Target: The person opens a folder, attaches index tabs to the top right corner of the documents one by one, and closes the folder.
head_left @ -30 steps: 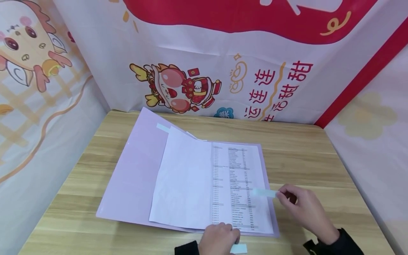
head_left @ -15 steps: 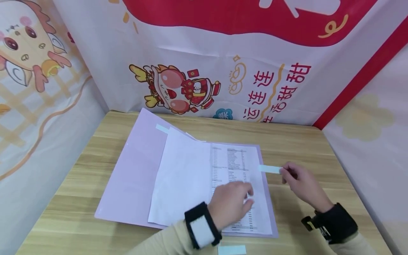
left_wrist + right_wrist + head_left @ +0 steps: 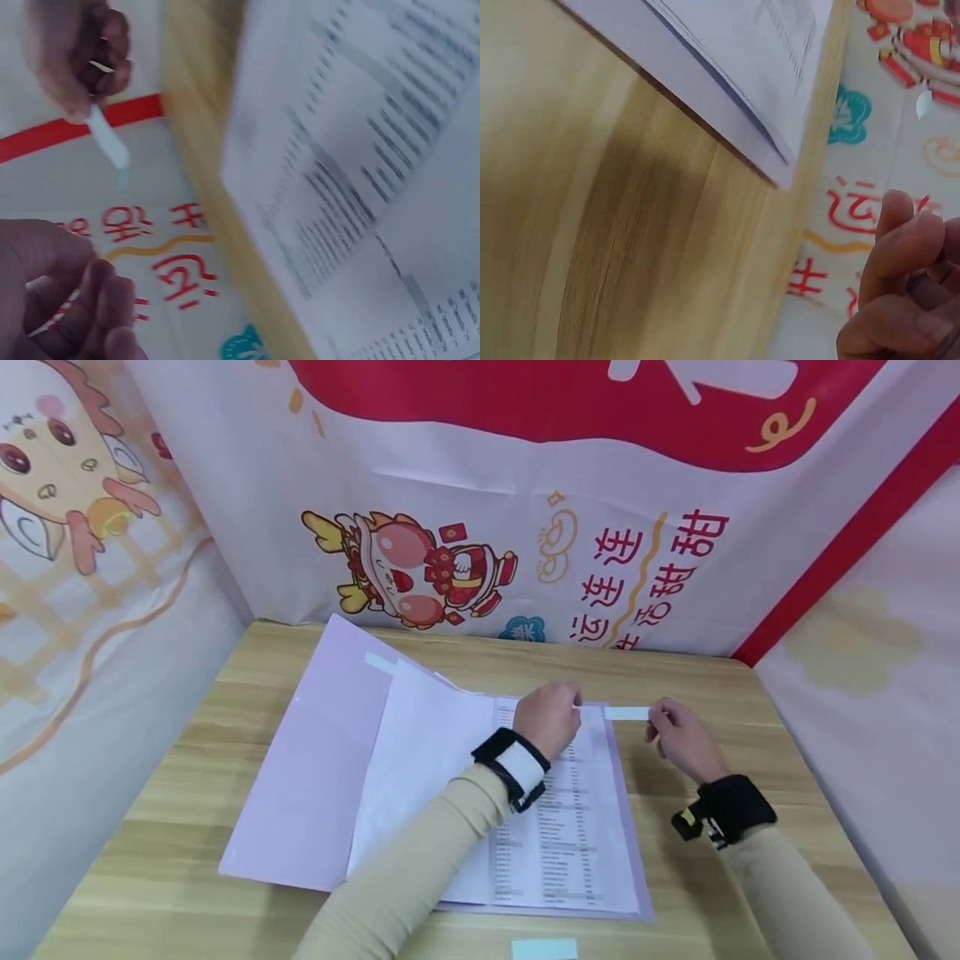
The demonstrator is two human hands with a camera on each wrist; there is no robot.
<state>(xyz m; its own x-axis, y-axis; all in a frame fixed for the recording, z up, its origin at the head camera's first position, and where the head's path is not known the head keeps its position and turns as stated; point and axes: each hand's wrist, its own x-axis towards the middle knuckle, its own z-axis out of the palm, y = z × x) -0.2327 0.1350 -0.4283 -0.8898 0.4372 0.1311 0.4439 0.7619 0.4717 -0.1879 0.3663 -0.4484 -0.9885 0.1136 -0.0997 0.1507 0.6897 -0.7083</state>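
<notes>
A lilac folder (image 3: 300,793) lies open on the table, with printed sheets (image 3: 577,827) on its right side and a turned white page (image 3: 427,777) to the left. Just beyond the folder's upper right corner, my right hand (image 3: 682,739) pinches the end of a pale blue index tab (image 3: 628,713). The tab's other end points left, at the sheet's top right edge. My left hand (image 3: 549,718) is over the top of the printed sheet, its fingers curled; in the left wrist view, nothing shows between its fingertips (image 3: 94,270).
Another pale blue tab (image 3: 381,662) sticks out from the turned page. A pale blue pad of tabs (image 3: 543,949) lies at the table's near edge. Printed cloth (image 3: 420,460) hangs behind and beside the wooden table (image 3: 172,802).
My right hand has carried the index tab up along the folder's right edge to the top corner. From beside the pad of tabs, my left hand has moved up over the printed sheet's top.
</notes>
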